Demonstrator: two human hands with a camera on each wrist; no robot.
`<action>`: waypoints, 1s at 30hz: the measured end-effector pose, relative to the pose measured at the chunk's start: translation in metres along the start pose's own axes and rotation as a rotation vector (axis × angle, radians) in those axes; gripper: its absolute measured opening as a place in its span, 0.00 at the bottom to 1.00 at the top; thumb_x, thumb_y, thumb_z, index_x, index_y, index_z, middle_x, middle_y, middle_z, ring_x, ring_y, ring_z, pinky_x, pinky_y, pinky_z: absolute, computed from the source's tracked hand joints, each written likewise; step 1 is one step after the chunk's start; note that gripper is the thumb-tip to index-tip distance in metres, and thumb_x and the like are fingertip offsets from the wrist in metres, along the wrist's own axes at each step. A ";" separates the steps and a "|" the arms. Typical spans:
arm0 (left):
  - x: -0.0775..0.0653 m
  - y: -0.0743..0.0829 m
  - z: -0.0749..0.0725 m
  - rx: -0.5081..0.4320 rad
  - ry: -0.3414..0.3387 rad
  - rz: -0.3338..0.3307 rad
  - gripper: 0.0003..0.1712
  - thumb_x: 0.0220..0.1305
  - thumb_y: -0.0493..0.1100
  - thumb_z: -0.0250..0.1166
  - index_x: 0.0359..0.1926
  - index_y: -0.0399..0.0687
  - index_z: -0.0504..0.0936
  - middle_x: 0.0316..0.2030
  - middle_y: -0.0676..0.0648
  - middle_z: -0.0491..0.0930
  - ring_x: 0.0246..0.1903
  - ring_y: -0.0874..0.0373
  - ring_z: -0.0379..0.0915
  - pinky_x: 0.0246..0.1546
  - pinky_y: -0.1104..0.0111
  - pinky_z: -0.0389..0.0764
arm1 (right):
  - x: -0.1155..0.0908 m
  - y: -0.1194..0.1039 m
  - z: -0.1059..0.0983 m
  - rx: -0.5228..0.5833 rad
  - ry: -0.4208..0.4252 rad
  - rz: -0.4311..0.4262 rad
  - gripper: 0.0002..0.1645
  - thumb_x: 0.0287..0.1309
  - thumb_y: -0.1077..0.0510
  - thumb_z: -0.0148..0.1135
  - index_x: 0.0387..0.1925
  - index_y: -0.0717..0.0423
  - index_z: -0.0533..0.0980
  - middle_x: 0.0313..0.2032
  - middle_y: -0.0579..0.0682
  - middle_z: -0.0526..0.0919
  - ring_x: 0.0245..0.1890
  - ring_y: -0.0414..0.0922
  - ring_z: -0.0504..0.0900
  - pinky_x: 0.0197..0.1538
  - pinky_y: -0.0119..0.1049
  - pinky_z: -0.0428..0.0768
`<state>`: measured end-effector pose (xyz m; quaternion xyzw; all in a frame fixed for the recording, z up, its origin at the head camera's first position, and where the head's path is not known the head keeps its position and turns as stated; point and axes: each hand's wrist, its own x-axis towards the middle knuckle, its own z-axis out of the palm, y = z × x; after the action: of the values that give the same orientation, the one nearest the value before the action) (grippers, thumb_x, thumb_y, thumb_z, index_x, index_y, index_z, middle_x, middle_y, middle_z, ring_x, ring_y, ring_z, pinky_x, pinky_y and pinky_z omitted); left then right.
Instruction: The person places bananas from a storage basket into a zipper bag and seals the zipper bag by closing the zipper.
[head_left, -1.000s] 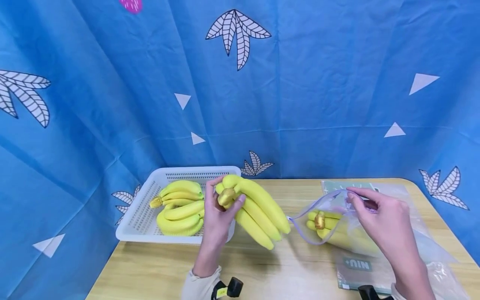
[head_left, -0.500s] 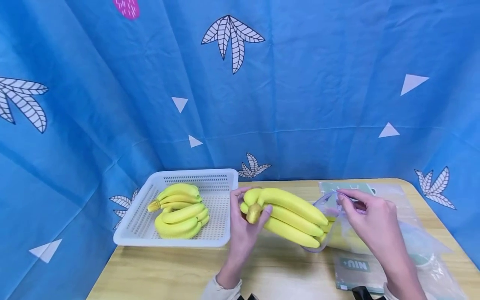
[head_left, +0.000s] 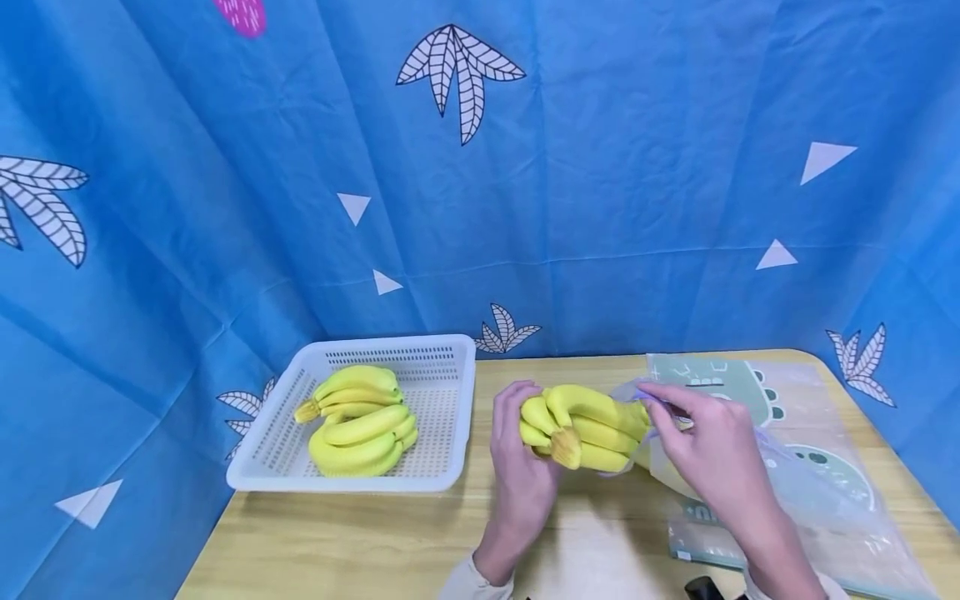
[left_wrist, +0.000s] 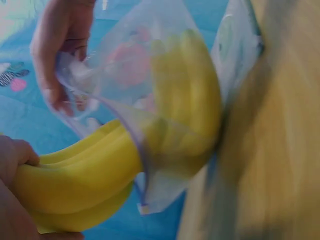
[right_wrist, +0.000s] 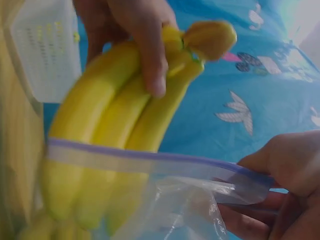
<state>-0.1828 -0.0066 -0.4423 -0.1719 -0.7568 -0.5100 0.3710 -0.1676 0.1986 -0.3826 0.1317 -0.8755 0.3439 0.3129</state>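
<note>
My left hand [head_left: 521, 458] grips a bunch of yellow bananas [head_left: 588, 417] near its brown stem. In the right wrist view the tips of these bananas [right_wrist: 95, 190] are inside a clear zip bag [right_wrist: 175, 200] with a purple-edged mouth. My right hand [head_left: 708, 437] pinches that mouth at its edge and holds it apart. Another bunch of bananas [left_wrist: 185, 95] lies deeper in the bag, seen through the plastic in the left wrist view. From the head, my right hand covers much of the bag.
A white plastic basket [head_left: 247, 454] at the left holds more banana bunches [head_left: 360, 425]. Flat printed plastic bags [head_left: 813, 475] lie on the wooden table [head_left: 337, 542] at the right, beneath my right forearm. A blue patterned curtain [head_left: 637, 167] hangs behind the table.
My left hand has carried the banana bunch rightward from beside the basket into the bag's mouth, its stem turning toward me. My right hand has shifted slightly left, still holding the bag.
</note>
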 end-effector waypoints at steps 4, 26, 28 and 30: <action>-0.005 -0.008 0.003 0.015 -0.039 -0.113 0.34 0.50 0.36 0.77 0.58 0.43 0.73 0.57 0.47 0.71 0.56 0.54 0.72 0.60 0.61 0.79 | -0.001 -0.003 0.013 -0.014 0.052 -0.050 0.13 0.55 0.70 0.73 0.43 0.60 0.89 0.36 0.55 0.91 0.24 0.41 0.84 0.23 0.19 0.73; 0.008 -0.008 -0.019 0.023 -0.433 -0.158 0.42 0.46 0.30 0.81 0.63 0.58 0.80 0.65 0.44 0.68 0.62 0.47 0.70 0.62 0.55 0.78 | -0.002 -0.003 0.026 -0.024 0.049 -0.033 0.16 0.54 0.73 0.71 0.45 0.61 0.88 0.39 0.58 0.90 0.27 0.46 0.86 0.25 0.32 0.83; 0.005 -0.009 -0.015 0.025 -0.424 -0.131 0.42 0.44 0.29 0.81 0.62 0.57 0.80 0.64 0.43 0.68 0.61 0.47 0.70 0.61 0.57 0.79 | -0.003 -0.004 0.029 -0.012 0.039 -0.046 0.17 0.54 0.74 0.71 0.46 0.62 0.87 0.41 0.59 0.90 0.31 0.52 0.89 0.28 0.41 0.87; 0.002 -0.011 -0.011 0.035 -0.430 -0.110 0.42 0.43 0.29 0.82 0.60 0.57 0.80 0.63 0.44 0.67 0.60 0.49 0.70 0.59 0.59 0.80 | -0.004 -0.005 0.033 -0.003 0.039 -0.067 0.17 0.54 0.74 0.71 0.46 0.62 0.87 0.42 0.60 0.89 0.35 0.54 0.90 0.31 0.44 0.88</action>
<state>-0.1871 -0.0215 -0.4456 -0.2286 -0.8355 -0.4679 0.1754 -0.1776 0.1728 -0.4015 0.1537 -0.8649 0.3342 0.3415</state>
